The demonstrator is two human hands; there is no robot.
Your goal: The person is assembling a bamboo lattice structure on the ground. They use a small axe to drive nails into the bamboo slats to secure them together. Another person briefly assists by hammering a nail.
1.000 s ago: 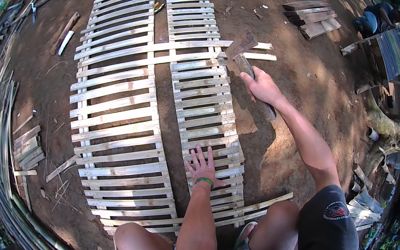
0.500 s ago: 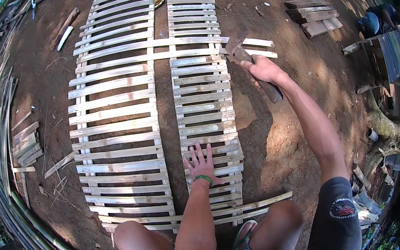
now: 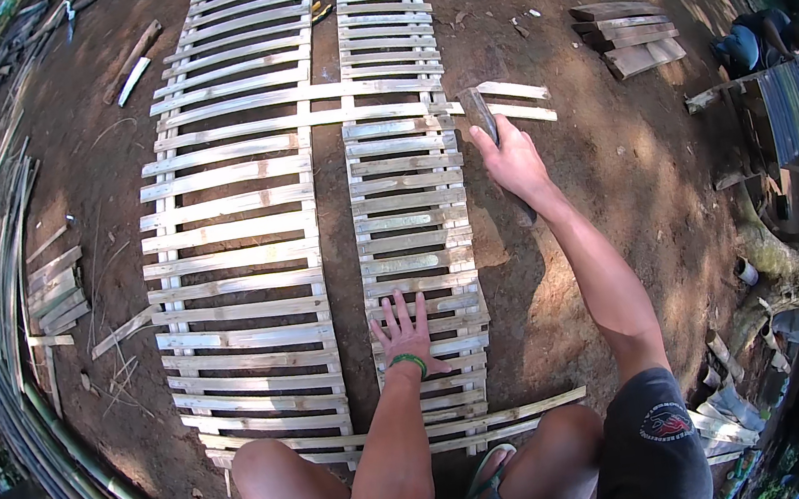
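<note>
The right hand (image 3: 509, 162) has come down from its raised position a second ago, bringing the mallet (image 3: 480, 114) onto the end of a slat at the right edge of the bamboo panel (image 3: 411, 208) on the dirt ground (image 3: 613, 181). Its fingers are wrapped tight around the handle. The left hand (image 3: 405, 331) stays flat, fingers spread, pressing the nearer slats. The blow seems to be landing, seating that slat.

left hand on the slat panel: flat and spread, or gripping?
Flat and spread. The left hand lies palm down on the right slat panel, fingers fanned apart over the slats, none curled round one.
</note>
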